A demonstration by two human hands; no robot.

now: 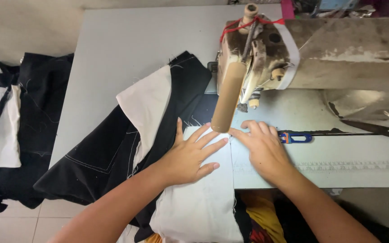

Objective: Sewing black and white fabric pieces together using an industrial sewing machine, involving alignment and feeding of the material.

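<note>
Flat on cloth: both hands at the worn grey sewing machine [320,49].
Left hand [190,155] and right hand [262,146], fingers spread, press soft, limp white fabric panel [203,202]; best gripped by edges.

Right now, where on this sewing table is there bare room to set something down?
Bare table lies at the far left, behind the black fabric. A narrower strip runs right of the right hand, past the blue clip. Crowded: under the sewing machine, where the left hand presses white cloth.
</note>
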